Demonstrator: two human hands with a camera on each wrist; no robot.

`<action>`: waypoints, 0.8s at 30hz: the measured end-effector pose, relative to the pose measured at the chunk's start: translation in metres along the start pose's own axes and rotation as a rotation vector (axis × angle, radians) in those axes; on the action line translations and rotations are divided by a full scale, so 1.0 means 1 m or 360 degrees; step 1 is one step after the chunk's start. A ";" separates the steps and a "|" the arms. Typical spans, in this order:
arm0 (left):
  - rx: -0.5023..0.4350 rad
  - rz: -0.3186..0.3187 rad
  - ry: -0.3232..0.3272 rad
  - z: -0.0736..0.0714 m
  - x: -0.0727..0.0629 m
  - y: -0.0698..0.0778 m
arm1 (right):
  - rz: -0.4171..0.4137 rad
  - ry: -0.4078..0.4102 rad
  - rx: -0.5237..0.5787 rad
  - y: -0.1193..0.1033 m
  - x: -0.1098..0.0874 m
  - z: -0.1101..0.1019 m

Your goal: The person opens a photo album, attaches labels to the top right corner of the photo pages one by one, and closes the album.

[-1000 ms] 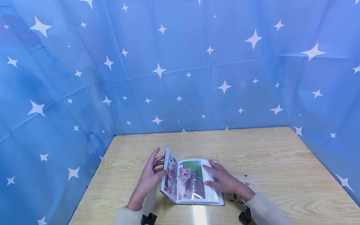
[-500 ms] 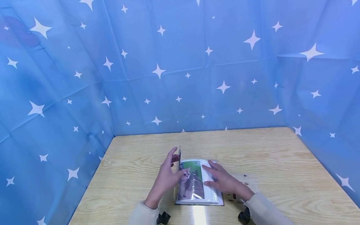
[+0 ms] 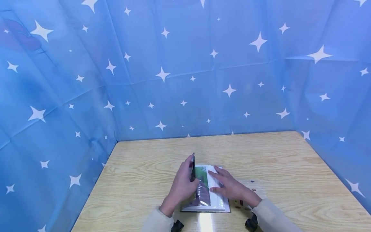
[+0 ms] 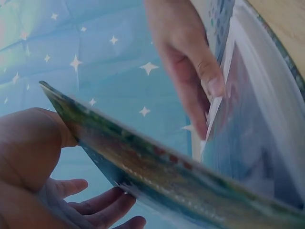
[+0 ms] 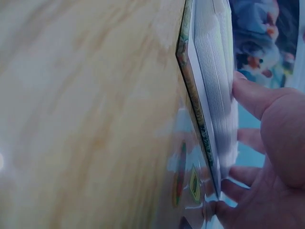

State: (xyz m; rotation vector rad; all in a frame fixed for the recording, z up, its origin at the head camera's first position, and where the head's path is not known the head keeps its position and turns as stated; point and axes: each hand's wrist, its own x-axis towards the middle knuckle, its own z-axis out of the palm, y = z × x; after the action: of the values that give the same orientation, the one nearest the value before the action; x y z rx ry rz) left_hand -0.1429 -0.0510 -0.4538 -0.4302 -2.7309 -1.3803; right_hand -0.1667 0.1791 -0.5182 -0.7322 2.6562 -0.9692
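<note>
A photo album (image 3: 203, 193) lies open on the table, its photo with a green top partly covered by my left hand (image 3: 182, 184). That hand pinches the album's front cover (image 4: 157, 160), which stands nearly upright, with the thumb on one face and the fingers spread on the other. My right hand (image 3: 230, 186) rests along the right edge of the pages, fingers extended. In the right wrist view its thumb lies at the edge of the thick page stack (image 5: 214, 81). The cat in the photo is hidden behind the left hand.
A clear sheet of small colourful stickers (image 5: 194, 183) lies beside the album, partly beneath the right forearm. The wooden table (image 3: 121, 180) ends at a blue curtain (image 3: 185, 64) with white stars. Black wrist cameras (image 3: 177, 225) sit below both hands.
My left hand has moved rightward, swinging the cover from a leftward lean to about upright. The left-hand photo no longer shows in the head view. My right hand has stayed in place.
</note>
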 end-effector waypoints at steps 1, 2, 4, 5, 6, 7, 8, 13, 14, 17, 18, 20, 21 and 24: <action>0.0027 0.0002 0.0000 0.003 0.000 0.001 | 0.0000 0.0000 -0.0002 0.000 0.000 0.000; 0.0058 0.0013 -0.0001 0.005 0.001 0.003 | 0.0008 0.0000 -0.0004 0.000 0.000 0.000; 0.0131 0.0026 -0.0001 0.011 0.001 0.005 | 0.0011 0.0004 -0.0008 0.000 0.001 0.000; 0.0176 0.0036 -0.0001 0.014 0.002 0.007 | 0.0013 0.0004 -0.0008 0.000 0.001 0.000; 0.0227 0.0044 -0.0004 0.017 0.003 0.008 | 0.0016 0.0003 -0.0003 0.000 0.001 0.000; 0.0278 0.0055 -0.0004 0.021 0.004 0.010 | 0.0021 0.0001 -0.0005 0.000 0.001 0.000; 0.0337 0.0062 -0.0008 0.024 0.004 0.011 | 0.0028 -0.0002 -0.0007 0.000 0.001 0.000; 0.0575 0.0089 -0.0024 0.040 0.007 0.016 | 0.0007 -0.0010 -0.0030 -0.001 0.002 -0.001; 0.0609 0.0094 -0.0025 0.043 0.007 0.016 | -0.0001 -0.0009 -0.0035 -0.001 0.001 -0.001; 0.0696 0.0112 -0.0025 0.052 0.008 0.016 | -0.0011 -0.0006 -0.0049 -0.001 0.001 -0.002; 0.0719 0.0113 -0.0028 0.054 0.009 0.016 | -0.0011 -0.0003 -0.0051 -0.001 0.001 -0.002; 0.0771 0.0121 -0.0031 0.059 0.009 0.015 | 0.0004 0.0003 -0.0051 -0.001 0.000 -0.002; 0.0794 0.0126 -0.0032 0.061 0.009 0.014 | 0.0010 0.0007 -0.0049 -0.001 0.000 -0.002; 0.0845 0.0156 -0.0024 0.064 0.009 0.013 | 0.0018 0.0021 -0.0032 -0.002 -0.001 -0.003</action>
State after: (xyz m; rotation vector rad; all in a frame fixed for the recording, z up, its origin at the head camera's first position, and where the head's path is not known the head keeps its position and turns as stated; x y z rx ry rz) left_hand -0.1431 0.0097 -0.4805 -0.5198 -2.8834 -0.5889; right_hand -0.1660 0.1800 -0.5151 -0.7166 2.6821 -0.9492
